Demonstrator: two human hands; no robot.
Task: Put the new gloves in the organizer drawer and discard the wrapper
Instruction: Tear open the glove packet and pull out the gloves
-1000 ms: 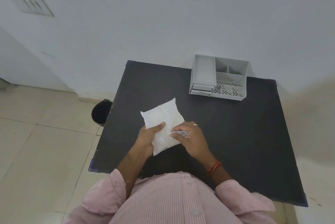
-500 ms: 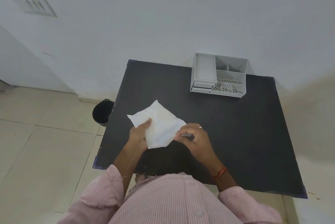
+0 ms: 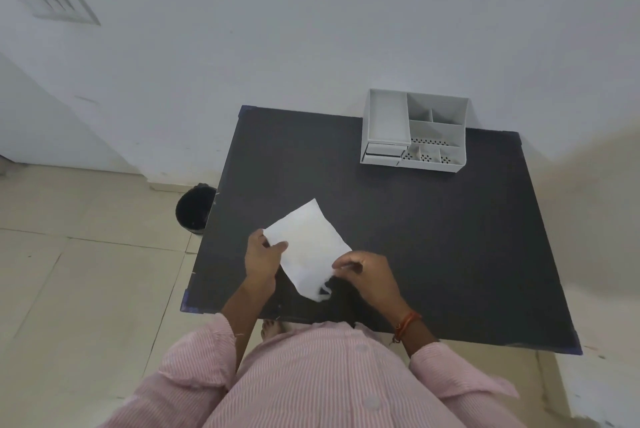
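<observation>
The left hand [image 3: 260, 256] pinches the near-left corner of the white wrapper [image 3: 309, 247] between thumb and fingers. The right hand [image 3: 365, 273] grips the wrapper's near-right edge with its fingertips, where a torn strip [image 3: 323, 291] curls down below the packet. The wrapper is stretched between the two hands, tilted, with its far corner pointing away from the person; whether it rests on the bench [image 3: 467, 254] or is lifted just above it cannot be told. No gloves show outside the wrapper.

The organizer [image 3: 414, 131] sits well beyond the right hand, at the far edge of the bench against the wall [image 3: 311, 29]. Its drawer [image 3: 382, 150] is at the front left of the organizer, low down; whether it is fully shut cannot be told. To the drawer's right are small open compartments with dotted floors.

A black bin [image 3: 194, 209] stands on the tiled floor [image 3: 69, 272], to the left of the left hand and just beside the bench's left edge. A vent [image 3: 57, 2] is set in the wall far to the left. An orange thread band [image 3: 407, 322] circles the right wrist, and pink striped sleeves [image 3: 204, 351] cover both forearms up to near the wrists.
</observation>
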